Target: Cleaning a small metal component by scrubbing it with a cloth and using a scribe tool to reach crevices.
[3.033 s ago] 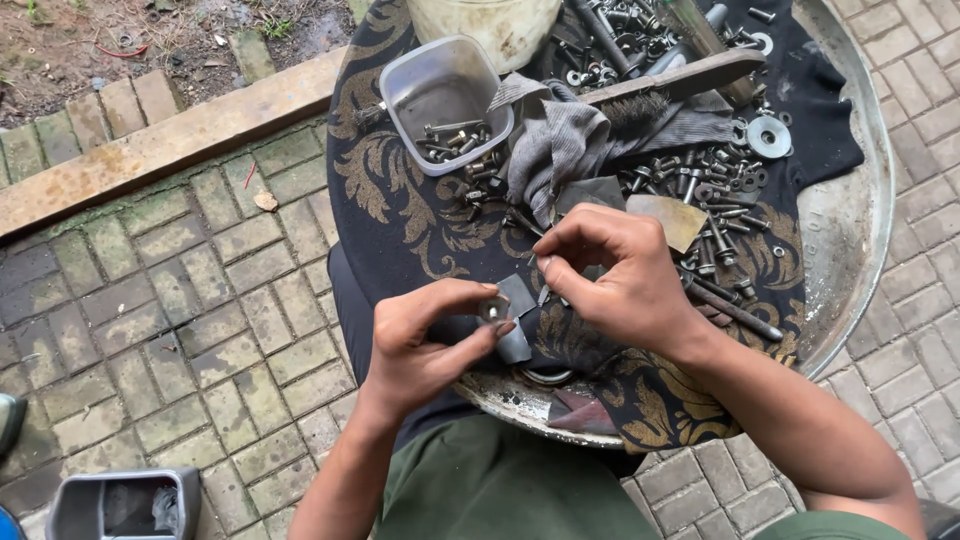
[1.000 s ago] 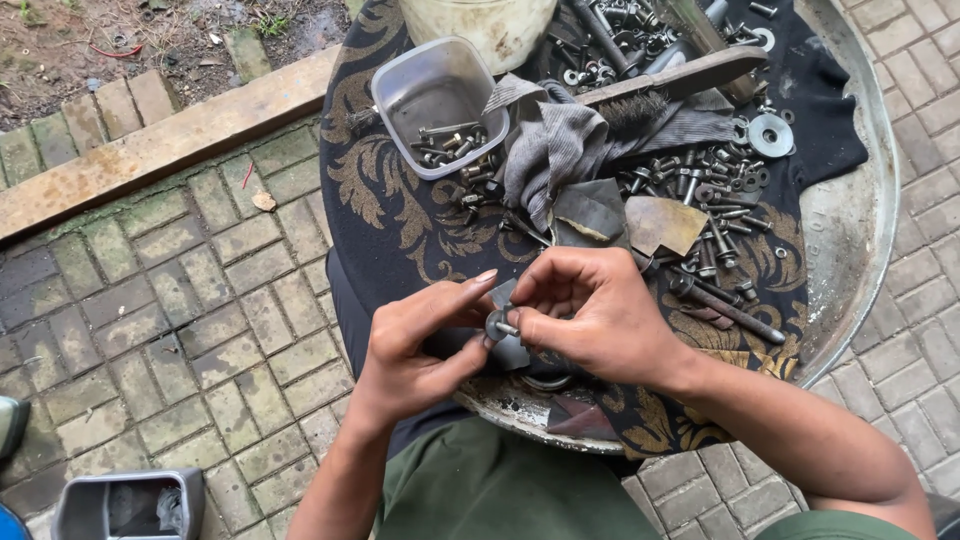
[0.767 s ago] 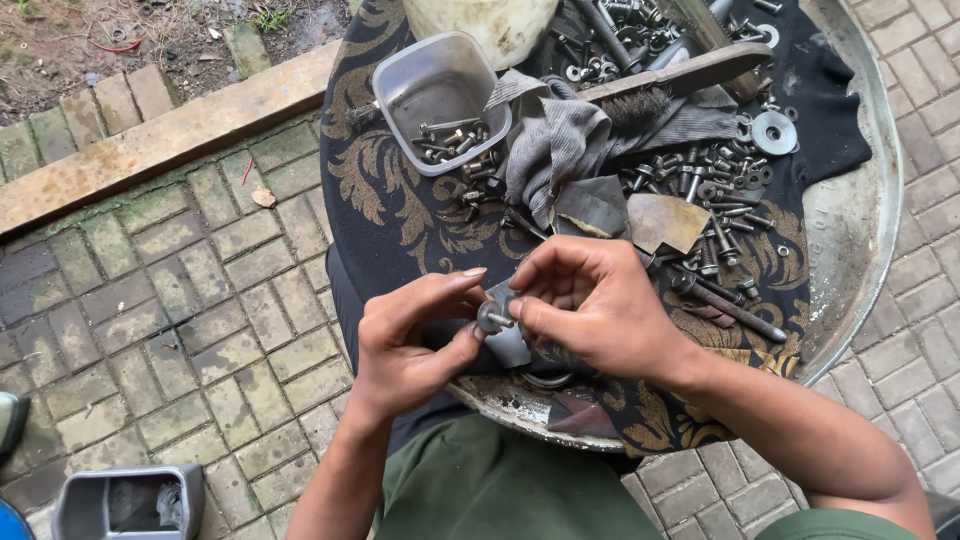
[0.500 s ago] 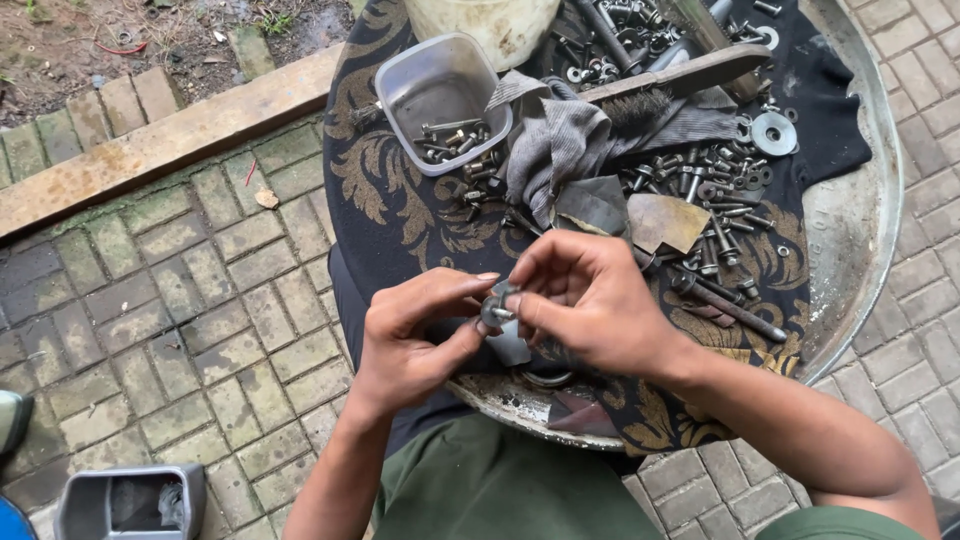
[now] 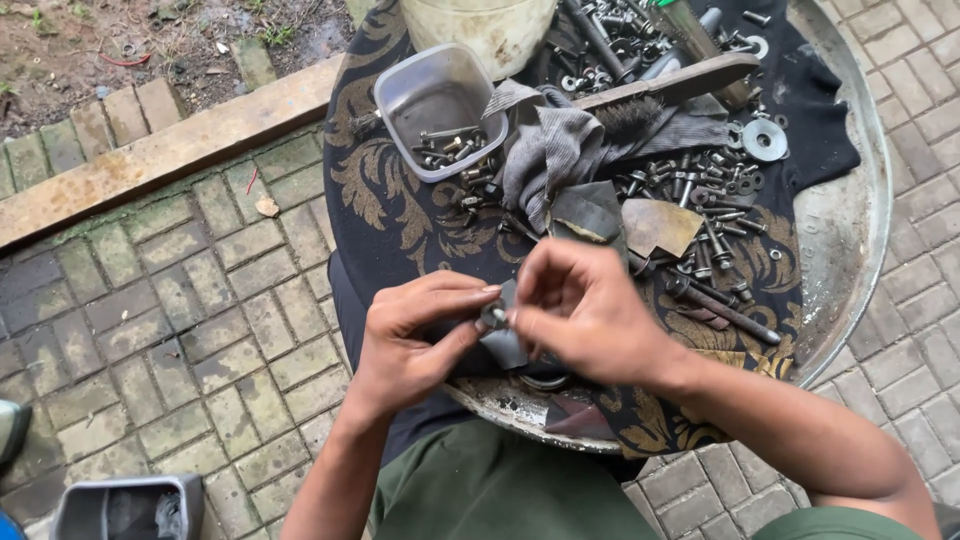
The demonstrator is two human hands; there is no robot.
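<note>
Pinching a small metal fastener point(image 5: 493, 317) between thumb and fingertips, the left hand point(image 5: 415, 340) and the right hand point(image 5: 590, 315) meet just above the near rim of the round metal tray point(image 5: 850, 250), both closed narrowly on the same piece. A small grey flat part point(image 5: 508, 345) hangs beneath the fastener, caught between the two hands; whether it is a scrap of rubber or metal I cannot tell. Held close to the body and over the tray, a dropped part would likely land on the cloth rather than on the paving.

Just beyond the right hand lie a dark folded scrap point(image 5: 585, 212) and a rusty bent plate point(image 5: 660, 226), with a long bolt point(image 5: 725, 308) to the right of its knuckles. Farther out, a grey rag point(image 5: 550, 150) is bunched among loose bolts and washers point(image 5: 710, 185), all spread on a black patterned cloth point(image 5: 400, 210) that keeps small pieces from rolling. Beyond the left hand stands a clear plastic tub point(image 5: 440, 100) holding a few screws, apparently a sorting bin. A wire brush point(image 5: 680, 82) and a pale bucket point(image 5: 480, 25) sit farthest away.

Compared with three seconds ago, the hands have closed together: then the right fingers were lifted above the piece with the flat part showing plainly in the left palm; now both hands grip at one point. Since half a second ago little has changed.
</note>
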